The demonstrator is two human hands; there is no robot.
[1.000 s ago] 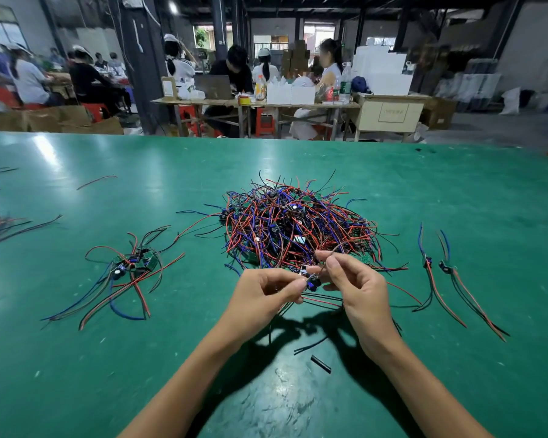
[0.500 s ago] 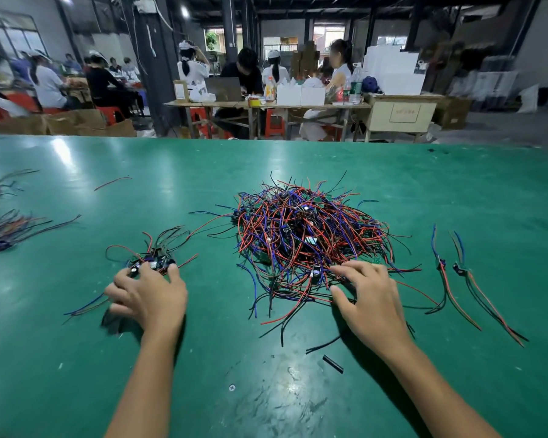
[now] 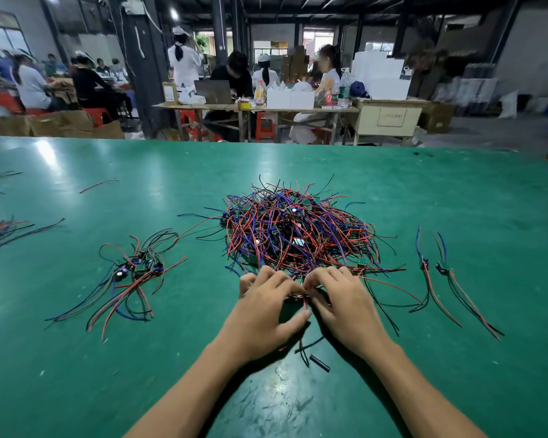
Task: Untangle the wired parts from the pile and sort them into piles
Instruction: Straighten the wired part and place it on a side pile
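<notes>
Wired parts sit tangled in the main pile (image 3: 298,232) at mid bench (image 3: 456,184), directly ahead of us & just beyond our knuckles. Both hands meet at its near edge: left hand (image 3: 266,308) and right hand (image 3: 342,305) side by side, fingers curled in toward each other. They seem to pinch a red wire (image 3: 304,303) & some dark bit between them, but the fingertips cover the grip, so we can't tell exactly what each one has; we judge both are closed on the same part.

Key relation: the pile lies straight fwd of the hands, and the held wire runs roughly toward us, out from under the tangle. So the pull, as we read it, should come back toward our body, along that wire, not sideways. Neither hand is clearly nearer; they're abt level.

Sorted piles flank the work. Left group (image 3: 133,270) w/ several boards and long red, blue & black leads lies well apart on the left-hand side; right group (image 3: 437,273), two parts laid lengthwise, lies to the right, nearer the right hand. A loose black tube piece (image 3: 319,363) lies on the bench btwn our wrists.

Risk, we think: a yank drags neighbouring wires along.
</notes>
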